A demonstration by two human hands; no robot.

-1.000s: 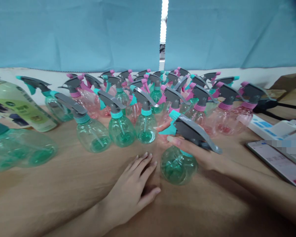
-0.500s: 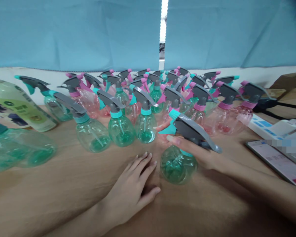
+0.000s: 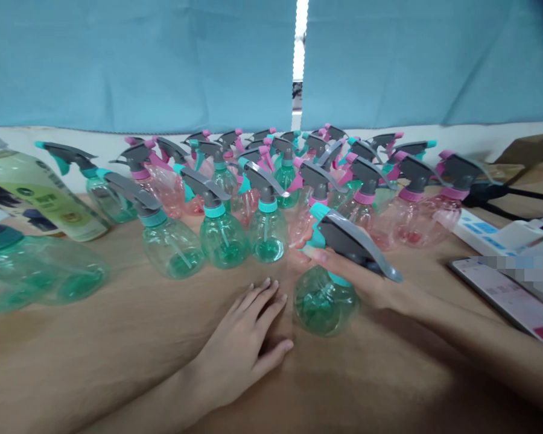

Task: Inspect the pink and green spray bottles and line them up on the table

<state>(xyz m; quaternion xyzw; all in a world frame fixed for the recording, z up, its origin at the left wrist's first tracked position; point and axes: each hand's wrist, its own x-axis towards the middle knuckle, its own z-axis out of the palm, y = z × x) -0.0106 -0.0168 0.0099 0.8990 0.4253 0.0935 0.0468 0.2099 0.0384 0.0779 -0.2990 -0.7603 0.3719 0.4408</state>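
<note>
My right hand [image 3: 357, 271] is wrapped round the neck and trigger of a green spray bottle [image 3: 323, 304] with a turquoise nozzle and grey head. That bottle stands on the wooden table [image 3: 131, 343], right of centre. Flat on the tabletop, fingers apart, lies my left hand [image 3: 247, 337], holding nothing. Just beyond it are a small green spray bottle [image 3: 268, 238], another green one [image 3: 224, 241] and a third [image 3: 174, 250], each with a turquoise collar. Pink spray bottles [image 3: 411, 223] stand behind my right hand.
Several more pink and green sprayers fill the back. At the left are a large labelled bottle [image 3: 49, 193] and a green bottle [image 3: 67, 271] at the edge. A phone [image 3: 502, 295], a power strip [image 3: 484, 232] and dark cables lie right. Blue cloth [image 3: 140, 66] hangs behind.
My right hand's fingers have drawn the turquoise trigger closer to the neck of the bottle. The bottles at the left appear slightly farther right in the view. My left hand is nearly unmoved.
</note>
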